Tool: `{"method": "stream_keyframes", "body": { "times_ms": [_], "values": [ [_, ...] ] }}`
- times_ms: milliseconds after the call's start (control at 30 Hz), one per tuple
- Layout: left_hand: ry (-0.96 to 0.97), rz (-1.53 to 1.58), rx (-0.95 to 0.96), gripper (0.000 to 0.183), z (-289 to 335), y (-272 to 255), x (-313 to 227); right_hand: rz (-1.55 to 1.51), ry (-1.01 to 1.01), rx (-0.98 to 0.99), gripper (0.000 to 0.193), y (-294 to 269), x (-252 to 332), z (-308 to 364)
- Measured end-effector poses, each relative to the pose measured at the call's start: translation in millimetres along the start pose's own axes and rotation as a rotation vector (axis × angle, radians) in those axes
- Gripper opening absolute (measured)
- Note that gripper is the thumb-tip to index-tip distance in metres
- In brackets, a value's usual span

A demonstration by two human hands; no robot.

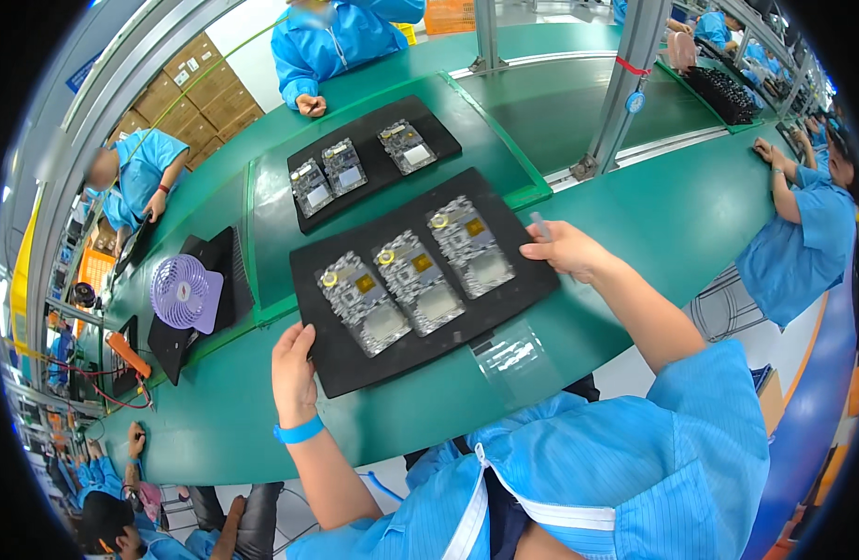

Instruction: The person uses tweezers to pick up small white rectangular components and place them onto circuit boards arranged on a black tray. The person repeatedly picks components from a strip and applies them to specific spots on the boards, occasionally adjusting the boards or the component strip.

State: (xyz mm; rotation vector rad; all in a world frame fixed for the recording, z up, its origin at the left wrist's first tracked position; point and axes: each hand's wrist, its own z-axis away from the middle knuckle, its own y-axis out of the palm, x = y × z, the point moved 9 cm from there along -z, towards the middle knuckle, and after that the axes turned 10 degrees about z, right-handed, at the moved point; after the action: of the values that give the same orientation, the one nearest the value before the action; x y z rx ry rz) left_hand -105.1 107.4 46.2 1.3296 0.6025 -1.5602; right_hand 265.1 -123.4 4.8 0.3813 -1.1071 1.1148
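Black tray pinched at both ends, three boards between the fingers

The left hand [292, 371] and right hand [575, 254] grip opposite ends of a black tray [537, 286]. Each hand seems to pinch the edge, thumb above; the fingers beneath are hidden, so I cannot tell their spread. A greyish strip [539, 222] shows at the right fingers; what it is stays unclear.

The step in hand looks like supporting the loaded tray, apparently raised off the green desk [233, 420]. The next move calls for both hands to act together and keep it level, lest the boards slide.

The tray's long axis runs from the left fingers to the right ones, its right end angled farther away. Between them lie three circuit boards [418, 282], long axes crossing the tray's: yellow-ringed ends point away and leftward, pale blocks toward the wearer. Beyond the fingers lies a second tray [443, 135], with three more boards [343, 166].
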Motion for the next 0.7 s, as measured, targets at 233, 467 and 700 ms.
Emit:
{"method": "stream_keyframes", "body": {
  "times_ms": [233, 467, 700],
  "values": [
    [-0.192, -0.213, 0.443, 0.053, 32, 170, 45, -0.022, 0.004, -0.281, 0.048, -166, -97, 100],
    [-0.448, 0.034, 0.919, 0.034, 16, 365, 154, 0.013, 0.178, -0.647, 0.024, -388, -212, 166],
    [1.057, -1.379, 0.19, 0.015, -120, 293, 3, 1.28, 0.343, -1.145, 0.028, -487, -208, 195]
  ]
}}
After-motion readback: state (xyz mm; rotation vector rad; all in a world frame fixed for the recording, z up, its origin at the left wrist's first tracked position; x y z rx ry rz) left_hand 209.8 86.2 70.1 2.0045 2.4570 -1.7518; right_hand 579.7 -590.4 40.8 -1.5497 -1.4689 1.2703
